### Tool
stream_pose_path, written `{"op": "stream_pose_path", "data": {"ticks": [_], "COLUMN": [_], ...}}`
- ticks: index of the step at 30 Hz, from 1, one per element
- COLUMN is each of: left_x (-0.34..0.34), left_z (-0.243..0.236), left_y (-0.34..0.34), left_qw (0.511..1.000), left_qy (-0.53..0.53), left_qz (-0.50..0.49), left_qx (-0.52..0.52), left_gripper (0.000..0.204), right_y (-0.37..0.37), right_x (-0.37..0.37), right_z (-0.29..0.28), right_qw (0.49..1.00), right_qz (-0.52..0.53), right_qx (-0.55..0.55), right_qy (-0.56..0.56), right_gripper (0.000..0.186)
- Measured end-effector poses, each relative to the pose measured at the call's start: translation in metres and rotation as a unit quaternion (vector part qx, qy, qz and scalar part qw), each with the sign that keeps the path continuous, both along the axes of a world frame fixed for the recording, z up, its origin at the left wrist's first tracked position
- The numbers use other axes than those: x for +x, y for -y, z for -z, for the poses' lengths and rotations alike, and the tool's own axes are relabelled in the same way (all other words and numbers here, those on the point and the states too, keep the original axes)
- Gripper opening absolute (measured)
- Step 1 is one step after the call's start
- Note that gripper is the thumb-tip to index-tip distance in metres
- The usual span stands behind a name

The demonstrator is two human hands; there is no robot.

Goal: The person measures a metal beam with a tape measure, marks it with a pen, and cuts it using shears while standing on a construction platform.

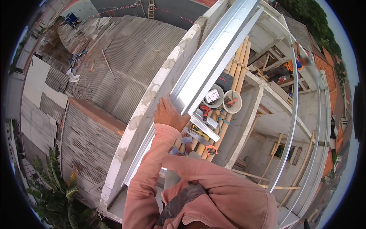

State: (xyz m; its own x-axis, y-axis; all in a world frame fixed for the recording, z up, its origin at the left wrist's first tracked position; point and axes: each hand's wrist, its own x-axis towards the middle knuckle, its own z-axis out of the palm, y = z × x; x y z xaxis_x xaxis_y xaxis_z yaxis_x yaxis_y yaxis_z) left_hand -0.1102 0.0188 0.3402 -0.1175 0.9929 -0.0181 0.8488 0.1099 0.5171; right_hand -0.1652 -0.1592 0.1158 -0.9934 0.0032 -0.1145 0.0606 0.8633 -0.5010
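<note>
My left hand [169, 114] grips the lower end of a long silver metal channel [207, 61], which lies along a rough concrete wall top [152, 84]. My right arm reaches leftward across my body, its hand hidden behind my left forearm. More silver profiles [206, 128] lie below the channel. On bamboo poles [242, 68] are two buckets [232, 103] with tools, a red cordless drill [206, 111], a handsaw [211, 149] with an orange handle and a yellow tool [199, 133]. My sandalled feet stand among them.
A co-worker [295, 61] is at the upper right beside long metal rails [293, 126]. On the right, the unfinished block building drops away below concrete beams [253, 107]. Beyond the wall on the left lie corrugated roofs [110, 61] and a banana plant [53, 183].
</note>
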Motion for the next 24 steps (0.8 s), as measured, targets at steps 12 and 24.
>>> {"op": "stream_pose_path", "data": {"ticks": [12,24], "left_x": [-0.180,-0.290], "left_z": [-0.197,-0.258], "left_y": [0.128,0.348], "left_qw": [0.933,0.749], "left_qy": [0.207,0.267], "left_qz": [-0.199,-0.338], "left_qx": [0.218,0.503], "left_gripper": [0.087,0.094], "right_y": [-0.050,-0.030], "right_x": [0.059,0.107], "right_z": [-0.034,-0.060], "right_qw": [0.997,0.997], "right_qz": [-0.005,-0.059], "right_qx": [0.014,0.000], "right_qy": [0.075,0.054], "right_gripper": [0.080,0.088]}}
